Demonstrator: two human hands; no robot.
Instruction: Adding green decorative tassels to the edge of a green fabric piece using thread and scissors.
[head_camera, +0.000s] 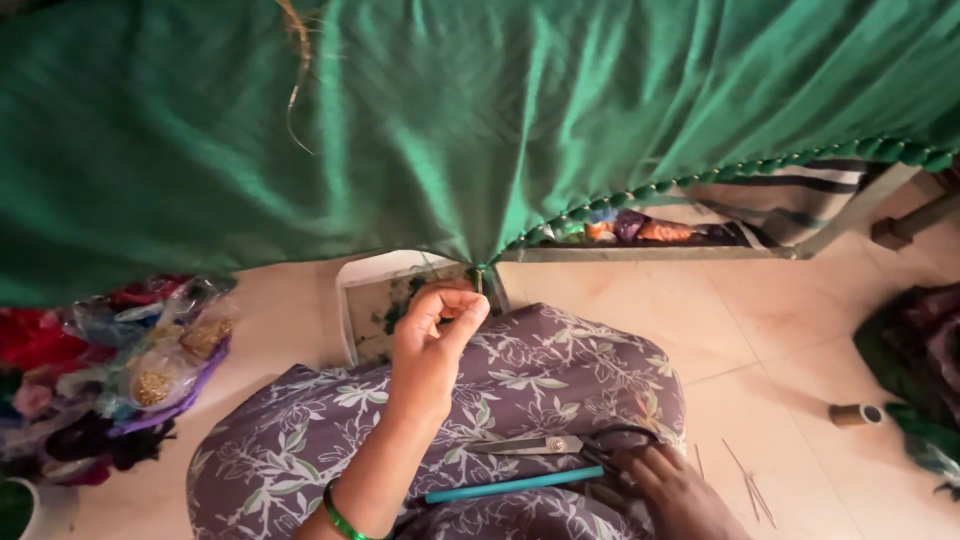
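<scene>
Left hand (432, 345) is raised off the lap, thumb and fingers pinched together on the gathered point of the green cloth (480, 130), right at the small tassel knot (479, 275) on its hem. Right hand (672, 490) lies low on the lap, fingers closed into the dark loops of the scissors (545, 445); blades look shut, pointing left, flat on the thigh.

Head view, only one given:
- Cloth hangs from above like a curtain, filling the upper frame, pulled into folds toward the pinch point. A beaded or knotted trim (720, 178) runs along the hem up to the right.
- Cloth judged light, soft, limp, somewhat slippery with a satin-like sheen. It won't hold shape, so best taken at the hem edge by the knot, where the trim gives the fingers something firmer to grip.
- Knot is tiny and likely delicate; a fingertip pinch suits it, not a fist.
- Scissors judged stiff metal, sharp; held by the handle loops.
- Teal stick (515, 484), maybe a pen or needle tool, lies on the floral lap (540, 370) just below the scissors.
- White tray (372, 290) on the floor behind the left hand.
- Bag of coloured trimmings (120, 370) at left.
- Thread spool (855, 414) at right, well apart; thin needles or pins (750, 485) on the floor tiles near the right hand.
- Green bangle (340, 518) on the left wrist.
</scene>
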